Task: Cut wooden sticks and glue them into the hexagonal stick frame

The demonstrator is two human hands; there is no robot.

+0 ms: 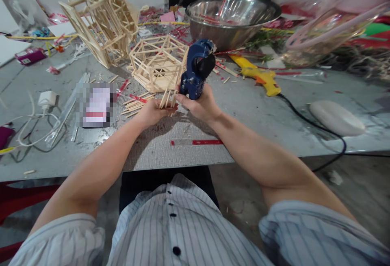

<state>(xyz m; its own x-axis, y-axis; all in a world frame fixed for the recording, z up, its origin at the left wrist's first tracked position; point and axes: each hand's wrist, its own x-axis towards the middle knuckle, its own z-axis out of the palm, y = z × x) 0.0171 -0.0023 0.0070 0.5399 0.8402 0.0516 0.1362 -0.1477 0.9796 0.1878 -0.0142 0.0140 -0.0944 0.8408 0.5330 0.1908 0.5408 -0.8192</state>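
My left hand (155, 111) is closed around several thin wooden sticks (166, 98) that point upward. My right hand (201, 105) grips a dark blue hand tool (195, 70) with a curved, C-shaped body, a black rounded part and whitish residue on top; its exact kind is unclear. The right thumb and fingertips come close to the sticks, and I cannot tell whether they touch them. Just behind both hands stands a low, many-sided frame of wooden sticks (158, 64). Beside my left hand, loose sticks (134, 105) lie on the grey table (152, 152).
A taller stick structure (105, 26) stands at the back left. Behind the tool is a steel bowl (210, 34). To the right lie a yellow glue gun (258, 73) with a black cord and a white oval object (336, 117). At left are a phone (96, 105) and a white charger (47, 99).
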